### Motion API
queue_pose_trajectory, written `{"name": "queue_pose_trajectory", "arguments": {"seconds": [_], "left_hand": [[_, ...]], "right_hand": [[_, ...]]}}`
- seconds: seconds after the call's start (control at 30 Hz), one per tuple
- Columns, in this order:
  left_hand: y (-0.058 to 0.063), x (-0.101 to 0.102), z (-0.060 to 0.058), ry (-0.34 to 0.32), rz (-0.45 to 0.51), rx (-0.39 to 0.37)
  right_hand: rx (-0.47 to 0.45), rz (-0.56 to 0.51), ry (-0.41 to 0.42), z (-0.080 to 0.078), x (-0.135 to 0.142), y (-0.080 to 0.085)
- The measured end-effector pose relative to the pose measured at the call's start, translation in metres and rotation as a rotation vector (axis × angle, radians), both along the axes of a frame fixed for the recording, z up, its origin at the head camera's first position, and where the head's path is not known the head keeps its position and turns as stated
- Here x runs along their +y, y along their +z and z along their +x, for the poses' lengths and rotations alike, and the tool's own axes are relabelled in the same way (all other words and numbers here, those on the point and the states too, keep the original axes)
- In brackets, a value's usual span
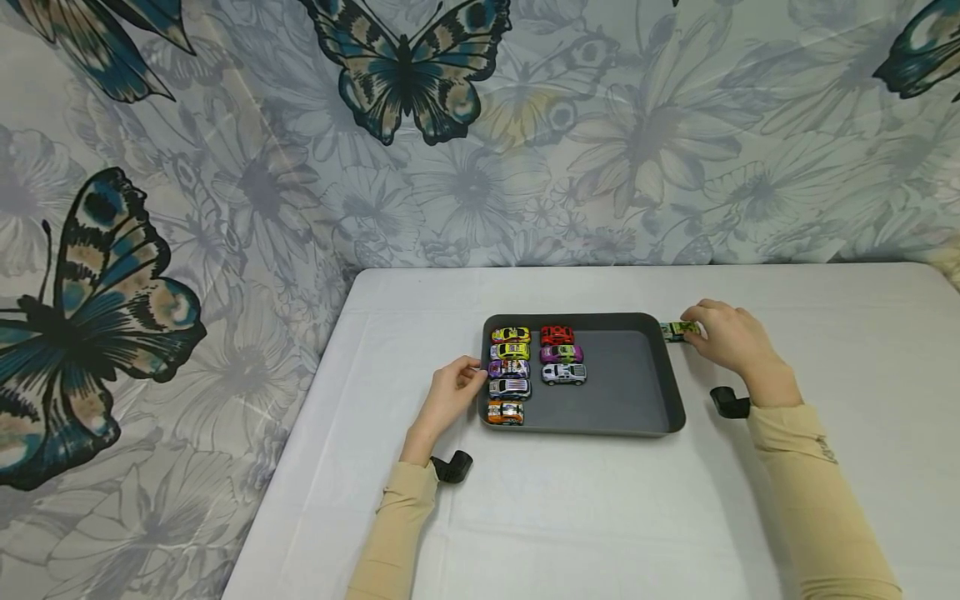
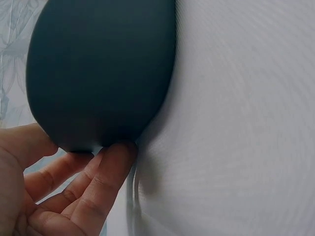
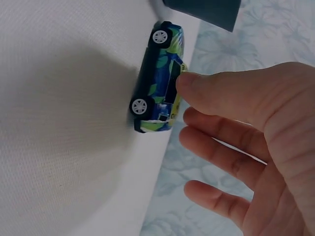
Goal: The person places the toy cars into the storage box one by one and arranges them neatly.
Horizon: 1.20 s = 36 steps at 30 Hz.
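Note:
A dark grey tray point(image 1: 630, 383) lies on the table, its outer wall filling much of the left wrist view. My left hand point(image 1: 448, 397) grips the tray's left edge, with the thumb and fingers at the rim. Beyond the tray's far right corner, my right hand point(image 1: 733, 339) pinches a small green and blue toy car point(image 3: 165, 81). In the right wrist view the thumb presses the car's side near the roof, and the other fingers are partly spread. The car's wheels face the white cloth.
Inside the tray, several toy cars form a column along the left wall, including an orange one point(image 1: 506, 412). A second column holds a red car point(image 1: 557, 335), a purple car point(image 1: 562, 354) and a silver car point(image 1: 564, 374). White cloth point(image 1: 570, 517) covers the table; a butterfly-patterned curtain point(image 1: 480, 200) hangs behind.

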<state>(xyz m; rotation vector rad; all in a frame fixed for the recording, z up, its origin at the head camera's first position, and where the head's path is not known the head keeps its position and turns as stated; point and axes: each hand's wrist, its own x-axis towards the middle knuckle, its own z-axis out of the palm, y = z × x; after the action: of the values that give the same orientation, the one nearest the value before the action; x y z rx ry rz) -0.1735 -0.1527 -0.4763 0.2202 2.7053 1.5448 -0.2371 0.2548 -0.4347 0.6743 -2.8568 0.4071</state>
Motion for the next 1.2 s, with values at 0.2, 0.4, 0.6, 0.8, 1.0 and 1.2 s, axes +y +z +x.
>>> {"name": "queue_pose_trajectory", "arguments": {"seconds": [0.2,0.4,0.6,0.8,1.0,1.2], "left_hand": [[0.0,-0.001,0.0,-0.002,-0.001,-0.003],[-0.001,-0.001,0.0,0.008,0.0,-0.015],[-0.001,-0.001,-0.001,0.004,-0.005,-0.017],[-0.001,-0.001,-0.001,-0.002,-0.007,-0.004],[-0.001,-0.001,-0.001,0.003,-0.004,-0.016],[0.0,-0.001,0.0,0.003,-0.01,-0.028]], "right_hand": [[0.004,-0.002,0.008,-0.003,0.001,-0.005],[-0.018,0.01,0.011,-0.007,0.001,-0.007],[-0.054,0.022,0.014,-0.01,0.002,-0.009],[-0.063,0.018,0.02,-0.012,0.003,-0.011],[-0.05,0.011,0.033,-0.013,0.004,-0.012],[-0.054,0.019,0.032,-0.013,0.004,-0.012]]}}
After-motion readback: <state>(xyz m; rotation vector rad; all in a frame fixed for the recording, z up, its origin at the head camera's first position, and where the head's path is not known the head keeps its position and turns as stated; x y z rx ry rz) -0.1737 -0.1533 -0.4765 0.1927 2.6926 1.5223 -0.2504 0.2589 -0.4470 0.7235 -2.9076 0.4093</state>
